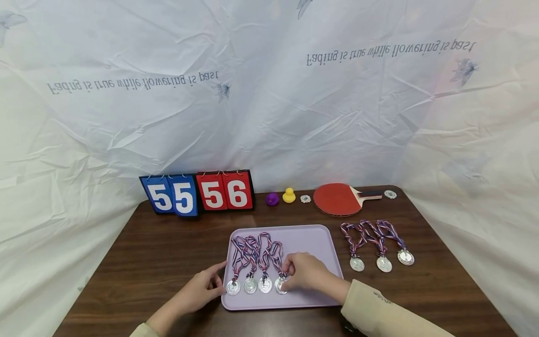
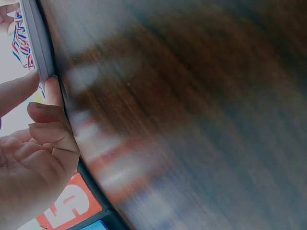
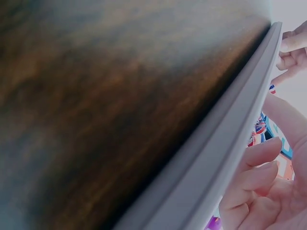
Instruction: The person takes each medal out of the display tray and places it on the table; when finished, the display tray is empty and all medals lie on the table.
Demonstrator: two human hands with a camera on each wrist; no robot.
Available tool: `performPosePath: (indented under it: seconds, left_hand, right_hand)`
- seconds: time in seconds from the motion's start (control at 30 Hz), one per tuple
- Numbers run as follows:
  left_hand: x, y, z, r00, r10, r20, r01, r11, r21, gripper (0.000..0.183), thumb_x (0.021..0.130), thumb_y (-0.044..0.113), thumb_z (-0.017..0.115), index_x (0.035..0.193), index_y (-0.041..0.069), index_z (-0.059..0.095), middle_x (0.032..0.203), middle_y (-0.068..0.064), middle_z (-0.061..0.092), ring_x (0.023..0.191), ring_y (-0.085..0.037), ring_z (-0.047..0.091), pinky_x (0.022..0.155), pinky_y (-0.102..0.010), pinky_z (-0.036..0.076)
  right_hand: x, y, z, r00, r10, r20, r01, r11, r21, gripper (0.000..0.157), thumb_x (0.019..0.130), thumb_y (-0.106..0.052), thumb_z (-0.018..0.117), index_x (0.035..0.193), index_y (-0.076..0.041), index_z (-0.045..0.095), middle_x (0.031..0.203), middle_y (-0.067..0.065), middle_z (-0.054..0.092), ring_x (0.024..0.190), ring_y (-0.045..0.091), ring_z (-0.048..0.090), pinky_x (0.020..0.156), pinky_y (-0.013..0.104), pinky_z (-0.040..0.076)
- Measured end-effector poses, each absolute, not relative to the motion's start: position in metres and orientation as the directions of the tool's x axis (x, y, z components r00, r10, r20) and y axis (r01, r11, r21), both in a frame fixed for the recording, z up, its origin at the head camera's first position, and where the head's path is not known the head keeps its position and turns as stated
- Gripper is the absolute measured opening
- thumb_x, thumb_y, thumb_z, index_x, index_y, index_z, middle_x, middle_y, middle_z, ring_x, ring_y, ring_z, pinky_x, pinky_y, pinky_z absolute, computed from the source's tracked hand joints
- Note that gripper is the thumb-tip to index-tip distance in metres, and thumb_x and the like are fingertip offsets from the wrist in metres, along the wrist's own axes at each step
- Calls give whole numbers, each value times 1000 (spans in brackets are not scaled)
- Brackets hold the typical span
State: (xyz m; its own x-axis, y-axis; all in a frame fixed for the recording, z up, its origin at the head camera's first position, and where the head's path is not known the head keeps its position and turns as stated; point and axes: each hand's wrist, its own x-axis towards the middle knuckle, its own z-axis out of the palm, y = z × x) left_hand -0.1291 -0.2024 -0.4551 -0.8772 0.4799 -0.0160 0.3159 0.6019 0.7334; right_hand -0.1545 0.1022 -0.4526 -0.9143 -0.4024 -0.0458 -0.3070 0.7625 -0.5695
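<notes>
The fourth medal [image 1: 279, 282] lies on the pale purple tray [image 1: 311, 248], last on the right of a row of four, its striped ribbon running away from the person. The right hand [image 1: 305, 271] bends over it, thumb and forefinger curled in around the disc's right side; from here I judge it a light pinch, perhaps to straighten the medal. The other three medals [image 1: 250, 285] sit just beside it, discs along the near side and ribbons behind, presumably so every face shows uncovered. The left hand [image 1: 201, 288] is loosely spread, forefinger and thumb tips against the tray's left edge, gripping nothing that I can make out; likely it steadies the tray.

On the worktop [image 1: 177, 248], right of the tray, three loose medals [image 1: 384, 264] lie in a similar arrangement. Behind stand a flip scoreboard [image 1: 211, 192], reading 55 in blue and 56 in red, a purple duck [image 1: 272, 199] and a yellow duck [image 1: 288, 195], then a red paddle [image 1: 337, 200] between two small white tokens [image 1: 305, 199], whose markings are too small to read surely. The white cloth [image 1: 269, 117] beyond says, upside down, "Fading is true while flowering is past". I spot no brand name.
</notes>
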Motion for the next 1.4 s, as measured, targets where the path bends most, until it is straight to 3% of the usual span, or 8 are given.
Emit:
performPosePath:
  seconds: [0.37,0.6,0.87,1.17,1.4]
  left_hand:
    - [-129,-204,-455,-878,478,-21,314,607,730,59,81,8,64,131,-6,37,73,1,53,55,-5,47,50,-23,41]
    - [-129,-204,-457,-878,478,-20,316,610,727,59,81,9,65,131,-5,37,73,2,53,55,-5,47,50,-23,40]
    - [-129,-204,-457,-878,479,-17,317,607,729,59,81,9,65,131,-5,37,73,2,53,55,-5,47,51,-23,40]
    - [-129,-204,-455,-878,478,-18,318,612,724,58,80,8,65,130,-5,37,73,2,53,55,-5,47,51,-23,40]
    - [-129,-203,-455,-880,475,-20,313,610,728,59,80,8,65,130,-5,37,73,2,53,55,-5,47,51,-23,40]
  right_hand:
    - [-156,104,-448,-882,-471,-26,-339,669,-662,30,57,-20,81,75,-19,57,59,-13,54,52,3,48,54,23,38]
    - [-155,105,-441,-882,-468,-65,-269,612,-744,24,61,-15,79,80,-14,64,61,-10,58,48,7,53,48,24,43]
    - [-157,115,-429,-882,-469,-43,-271,581,-768,20,69,-18,76,86,-15,66,66,-8,61,47,10,54,43,27,43]
    - [-162,136,-415,-899,-436,-27,-245,554,-795,20,70,-20,76,85,-16,64,68,-7,63,54,11,56,46,29,45]
    - [-159,157,-403,-925,-380,-7,-229,572,-787,20,71,-22,75,86,-19,63,67,-7,63,50,13,55,45,31,44]
